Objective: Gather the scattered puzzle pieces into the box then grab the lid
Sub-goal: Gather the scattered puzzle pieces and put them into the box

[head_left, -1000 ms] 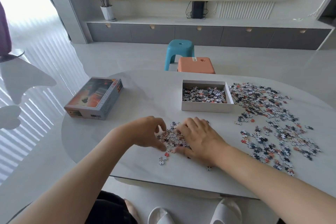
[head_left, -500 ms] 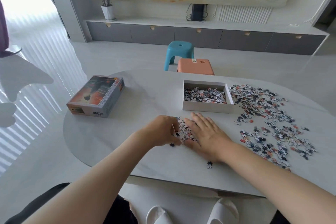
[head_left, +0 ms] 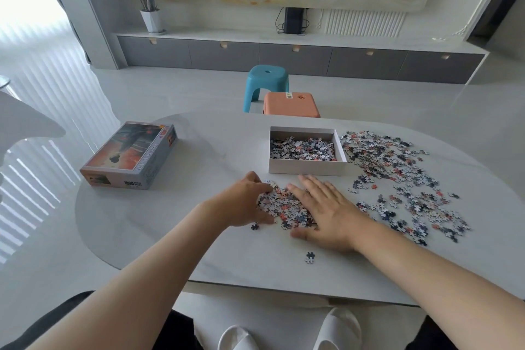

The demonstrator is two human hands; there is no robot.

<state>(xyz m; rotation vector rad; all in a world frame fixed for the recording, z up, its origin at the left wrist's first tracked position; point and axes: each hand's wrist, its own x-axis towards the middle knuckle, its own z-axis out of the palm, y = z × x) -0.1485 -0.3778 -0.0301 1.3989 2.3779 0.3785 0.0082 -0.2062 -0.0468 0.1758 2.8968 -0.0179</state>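
A small heap of puzzle pieces [head_left: 284, 204] lies on the table just in front of the open white box [head_left: 306, 167], which holds several pieces. My left hand [head_left: 245, 203] cups the heap's left side, thumb and fingers curved round it. My right hand [head_left: 324, 212] lies flat with straight fingers against the heap's right side. The picture-printed lid [head_left: 127, 155] rests on the table at the left, apart from both hands. Many scattered pieces [head_left: 397, 179] cover the table to the right of the box.
Two stray pieces lie near the hands: one [head_left: 254, 226] under my left hand, one [head_left: 310, 257] near the table's front edge. A blue stool [head_left: 265, 82] and an orange stool [head_left: 289, 105] stand behind the white oval table [head_left: 170, 236].
Both hands have pushed the loose pieces together into a tighter heap and slid it away from me toward the box. My right hand has flattened out.
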